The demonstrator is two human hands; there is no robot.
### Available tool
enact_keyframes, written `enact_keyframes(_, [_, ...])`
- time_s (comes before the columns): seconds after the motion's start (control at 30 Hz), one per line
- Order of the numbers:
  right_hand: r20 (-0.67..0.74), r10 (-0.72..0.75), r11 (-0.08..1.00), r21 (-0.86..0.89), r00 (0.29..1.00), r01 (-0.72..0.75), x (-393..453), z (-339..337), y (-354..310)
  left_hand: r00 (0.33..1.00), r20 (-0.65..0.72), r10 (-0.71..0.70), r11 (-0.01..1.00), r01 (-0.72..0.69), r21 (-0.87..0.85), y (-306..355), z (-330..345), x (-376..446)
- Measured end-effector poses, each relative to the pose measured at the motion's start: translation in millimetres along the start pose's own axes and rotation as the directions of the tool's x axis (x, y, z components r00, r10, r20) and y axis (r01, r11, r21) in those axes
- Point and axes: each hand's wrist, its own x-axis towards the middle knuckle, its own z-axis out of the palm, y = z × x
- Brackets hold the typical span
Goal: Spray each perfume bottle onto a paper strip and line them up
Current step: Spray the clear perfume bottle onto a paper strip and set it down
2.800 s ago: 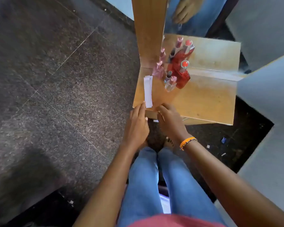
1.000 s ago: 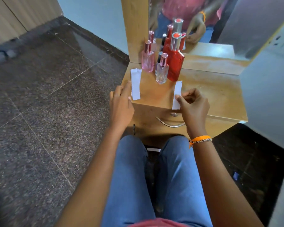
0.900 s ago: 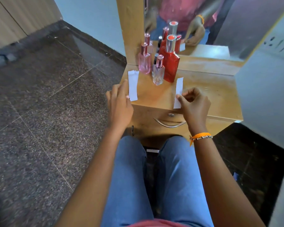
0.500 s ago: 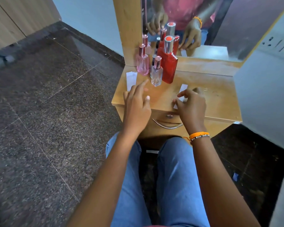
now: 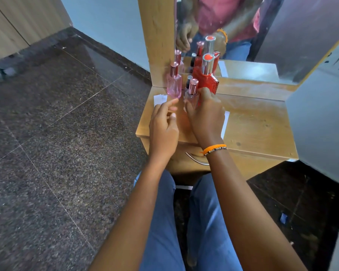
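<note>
While wrapped around the small clear bottle (image 5: 192, 95), right hand (image 5: 205, 119); left hand (image 5: 163, 127) loose, empty.

Glossy glass perfume bottles (image 5: 174, 86) on matt wooden dresser top (image 5: 258, 122)

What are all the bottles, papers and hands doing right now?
Small clear bottle: upright, capped, gripped by right hand.
Pink bottle: upright, capped, untouched.
Red bottle: upright, capped.
Paper stack: flat on table.
Single strip: flat, partly hidden.
Left hand: open, empty.
Drawer: shut.
</note>
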Motion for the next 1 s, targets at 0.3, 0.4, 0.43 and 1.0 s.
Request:
enact_keyframes(0.3, [0.251,-0.110,0.960,0.276,0.962,0.037,-28,-50,10,0.930,0.362,-0.067,0.966,0.151,-0.208,11,12,-2])
enact_keyframes(0.4, [0.296,0.036,0.858,0.480,0.955,-0.181,-26,-71,17,0.932,0.357,-0.066,0.973,0.140,-0.185,14,14,-14])
enact_keyframes(0.43, [0.272,0.064,0.842,0.502,0.960,-0.199,-26,-75,16,0.928,0.372,-0.041,0.981,0.108,-0.160,15,15,-18])
enact_keyframes(1.0, [0.077,0.226,0.970,0.070,0.971,-0.231,-11,-91,106,0.885,0.466,-0.006,0.999,0.021,-0.027,29,30,-27])
